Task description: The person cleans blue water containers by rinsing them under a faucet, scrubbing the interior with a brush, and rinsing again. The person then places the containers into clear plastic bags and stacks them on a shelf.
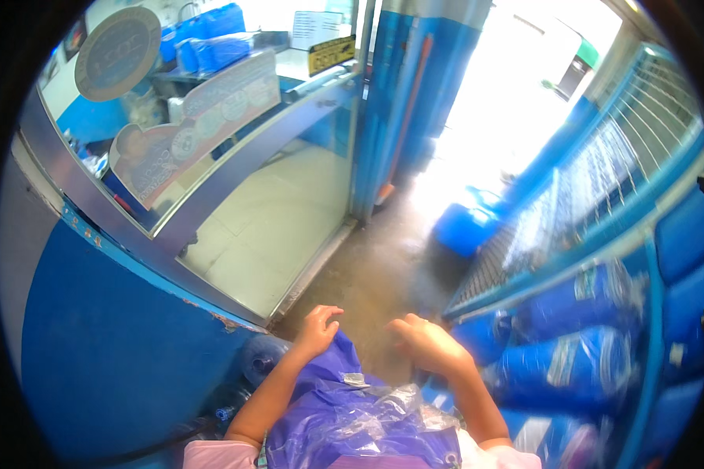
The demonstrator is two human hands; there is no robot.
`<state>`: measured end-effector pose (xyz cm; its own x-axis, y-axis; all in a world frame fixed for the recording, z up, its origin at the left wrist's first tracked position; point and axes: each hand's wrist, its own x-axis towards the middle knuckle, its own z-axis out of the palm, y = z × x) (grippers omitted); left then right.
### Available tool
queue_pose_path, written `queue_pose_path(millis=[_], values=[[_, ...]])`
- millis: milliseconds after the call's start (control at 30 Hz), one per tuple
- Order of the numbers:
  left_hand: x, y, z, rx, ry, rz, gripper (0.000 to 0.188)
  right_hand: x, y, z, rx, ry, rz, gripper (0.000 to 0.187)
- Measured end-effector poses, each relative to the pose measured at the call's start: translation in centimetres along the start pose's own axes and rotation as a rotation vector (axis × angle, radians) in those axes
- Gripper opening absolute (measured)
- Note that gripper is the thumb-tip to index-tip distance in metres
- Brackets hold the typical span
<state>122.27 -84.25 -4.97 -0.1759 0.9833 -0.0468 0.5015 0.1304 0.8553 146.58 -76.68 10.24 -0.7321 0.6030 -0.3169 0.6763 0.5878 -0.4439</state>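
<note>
My left hand is out in front of my body, its fingers loosely bent and apart, with nothing visible in it. Just below it a purple-blue apron-like sheet rises to a peak close to the wrist; whether they touch I cannot tell. Crumpled clear plastic lies over the sheet against my front. To the right, my right hand reaches forward with the fingers bent and smeared by motion. No object shows in it. Nearest to that hand are blue water jugs wrapped in clear plastic.
A glass door with a metal frame is at the left, above a blue wall. Wet floor leads to a bright opening. A blue container stands beside a wire-mesh gate. Clear bluish bottles are at the lower left.
</note>
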Motion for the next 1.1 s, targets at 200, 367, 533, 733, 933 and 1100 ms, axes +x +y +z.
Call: queue_pose_path(millis=[200, 367, 533, 733, 933, 1100], values=[[8.4, 1.3, -11.0, -0.041, 0.598, 0.070, 0.022, 14.5, 2.0, -6.2, 0.034, -0.047, -0.300, 0.059], [16.5, 3.7, -21.9, 0.203, 1.225, 0.372, 0.019, 29.4, 1.3, -14.4, 0.016, 0.153, -0.458, 0.079], [27.2, 5.9, -27.6, 0.607, 1.278, 0.659, 0.012, 43.4, -0.2, -22.3, 0.001, 0.435, -0.579, 0.084], [33.0, 7.5, -28.2, 1.107, 1.165, 0.630, 0.007, 53.9, -2.1, -24.8, 0.175, 0.524, -0.640, 0.112], [33.9, 5.7, -29.6, 1.127, 1.303, 0.353, 0.008, 59.5, -2.6, -26.3, 0.115, 0.325, -0.844, 0.114], [39.7, 5.6, -33.3, 0.970, 1.619, 0.343, 0.011, 66.9, -5.5, -28.1, 0.199, 0.077, -0.997, 0.101]])
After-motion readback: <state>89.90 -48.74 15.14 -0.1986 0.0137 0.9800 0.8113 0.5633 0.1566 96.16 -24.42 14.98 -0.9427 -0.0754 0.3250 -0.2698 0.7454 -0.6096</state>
